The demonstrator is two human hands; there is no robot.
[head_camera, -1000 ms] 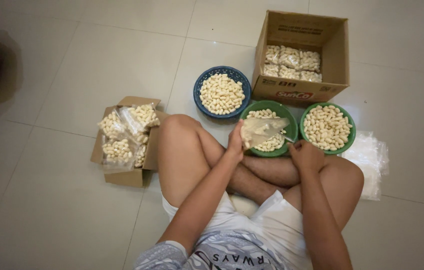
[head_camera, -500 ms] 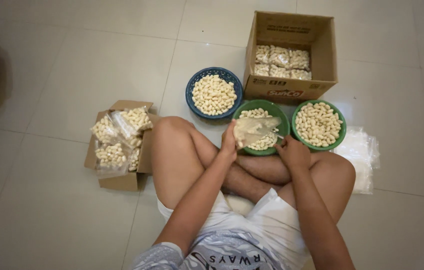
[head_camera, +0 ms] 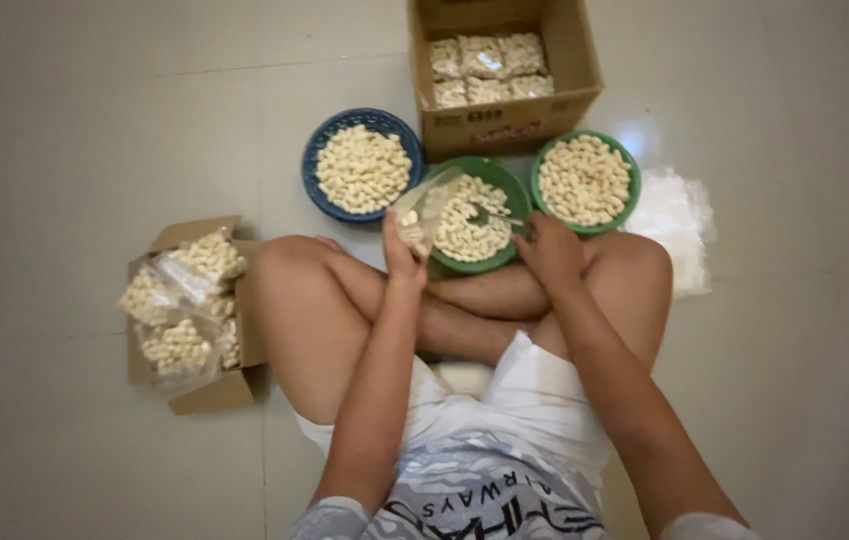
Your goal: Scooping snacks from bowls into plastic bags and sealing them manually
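Left hand (head_camera: 402, 250) pinches clear thin plastic bag (head_camera: 422, 208) open over middle green round bowl (head_camera: 496, 172) of pale puffy snacks (head_camera: 466, 222). Few snacks already in bag, most room left. Right hand (head_camera: 550, 250) curled shut on small metal scoop (head_camera: 500, 217), dipped in same bowl. Filled bags sit in big brown cardboard box (head_camera: 564, 45) and small brown cardboard box (head_camera: 206, 392). Blue round basket (head_camera: 316, 160) and other green bowl (head_camera: 630, 190) full.

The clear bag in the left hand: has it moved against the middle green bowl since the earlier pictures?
Yes. The clear bag has swung left, now over the left rim of the middle green bowl, in the left hand.
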